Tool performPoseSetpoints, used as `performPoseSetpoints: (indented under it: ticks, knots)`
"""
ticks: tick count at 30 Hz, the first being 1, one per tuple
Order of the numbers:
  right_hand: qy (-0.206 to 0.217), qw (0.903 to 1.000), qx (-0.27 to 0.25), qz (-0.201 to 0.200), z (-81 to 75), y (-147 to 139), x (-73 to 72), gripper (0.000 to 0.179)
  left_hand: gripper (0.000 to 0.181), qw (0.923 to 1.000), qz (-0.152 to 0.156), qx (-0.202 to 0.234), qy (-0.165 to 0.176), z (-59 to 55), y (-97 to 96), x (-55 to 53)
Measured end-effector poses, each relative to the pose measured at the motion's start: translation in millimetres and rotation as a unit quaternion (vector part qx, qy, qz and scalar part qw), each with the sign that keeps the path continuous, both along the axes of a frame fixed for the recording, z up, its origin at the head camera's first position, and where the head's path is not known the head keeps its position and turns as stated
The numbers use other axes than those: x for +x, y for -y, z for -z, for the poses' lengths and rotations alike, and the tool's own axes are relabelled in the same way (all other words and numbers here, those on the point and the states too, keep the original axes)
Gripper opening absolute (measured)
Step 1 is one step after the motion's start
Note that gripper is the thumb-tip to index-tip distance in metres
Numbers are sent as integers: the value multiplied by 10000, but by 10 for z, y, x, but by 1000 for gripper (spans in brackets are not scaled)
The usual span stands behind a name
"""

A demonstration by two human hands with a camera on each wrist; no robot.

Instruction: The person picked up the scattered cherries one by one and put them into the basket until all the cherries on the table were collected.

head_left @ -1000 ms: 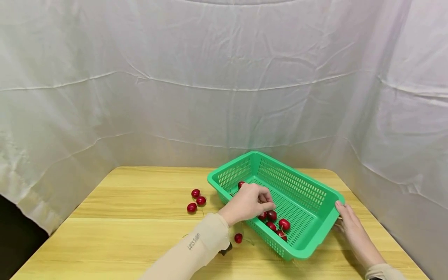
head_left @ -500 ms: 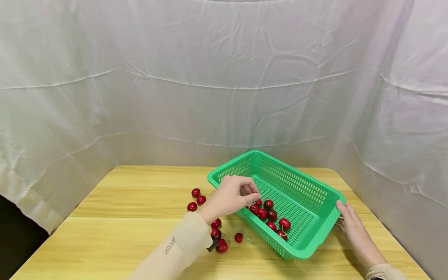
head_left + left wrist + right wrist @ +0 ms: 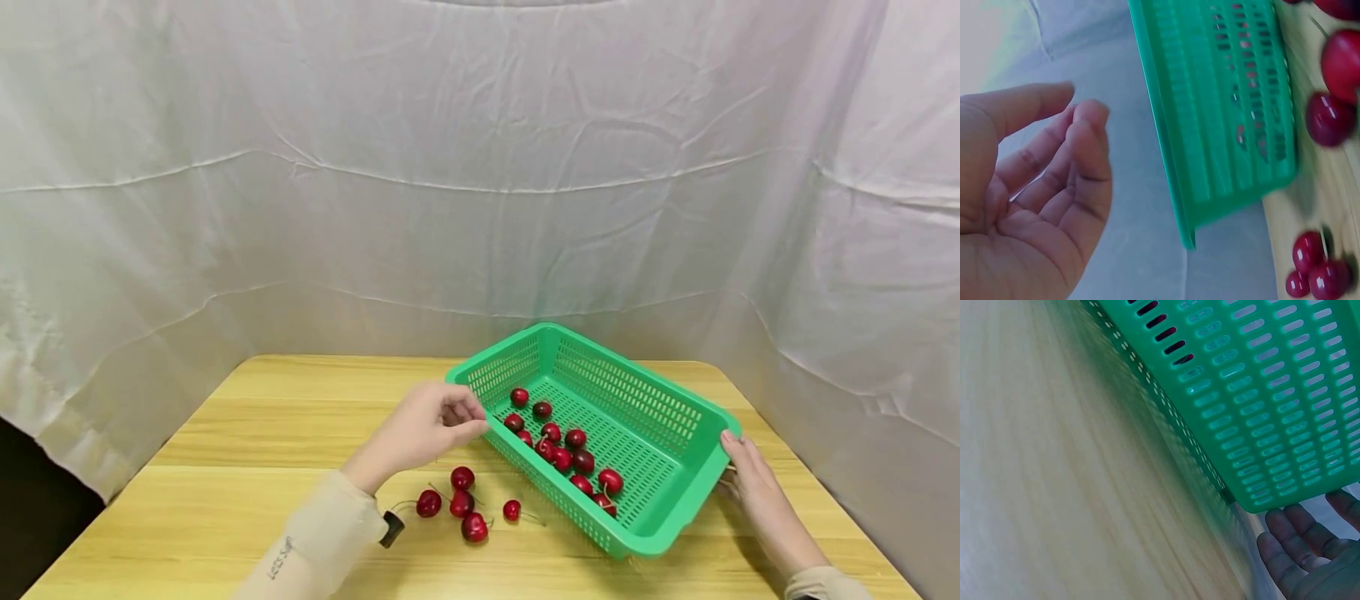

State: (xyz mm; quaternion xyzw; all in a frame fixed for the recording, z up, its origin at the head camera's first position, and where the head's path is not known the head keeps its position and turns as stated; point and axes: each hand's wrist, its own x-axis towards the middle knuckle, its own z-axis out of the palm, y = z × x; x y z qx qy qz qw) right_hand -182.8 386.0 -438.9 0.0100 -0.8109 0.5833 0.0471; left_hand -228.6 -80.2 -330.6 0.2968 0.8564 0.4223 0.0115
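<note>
Cherries (image 3: 583, 461) lying mostly along near side of green basket (image 3: 701, 497) / other cherries (image 3: 462, 503) resting on bench (image 3: 300, 500) / left hand (image 3: 423, 423) hovering beside basket, fingers loosely curling, holding nothing / right hand (image 3: 759, 493) gripping basket's end, thumb pressing rim, fingers bearing beneath.

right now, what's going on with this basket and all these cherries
A person's right hand grips one end of a green basket with cherries inside. The left hand, loosely curled and empty, hovers near the basket. More cherries lie on the wooden table beside the basket.
</note>
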Motion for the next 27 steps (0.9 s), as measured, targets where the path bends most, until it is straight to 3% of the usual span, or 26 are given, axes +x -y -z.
performPoseSetpoints:
  ticks: [9,14,18,23,27]
  knots:
    - [33,9999,127,27,-6,-8,3,68,4,9977,166,-475,447,99,401,-94]
    - [153,9998,160,10,-24,1,1,74,6,9910,490,-950,812,93,594,-93]
    - [187,9997,128,34,-32,11,-4,76,17,9774,450,-1642,1255,81,695,-37]
    - [213,9995,217,43,-30,8,3,76,30,9508,-209,-2564,1728,108,675,41]
    - [273,9993,262,40,-31,5,6,78,35,9326,-653,-2968,1946,145,618,76]
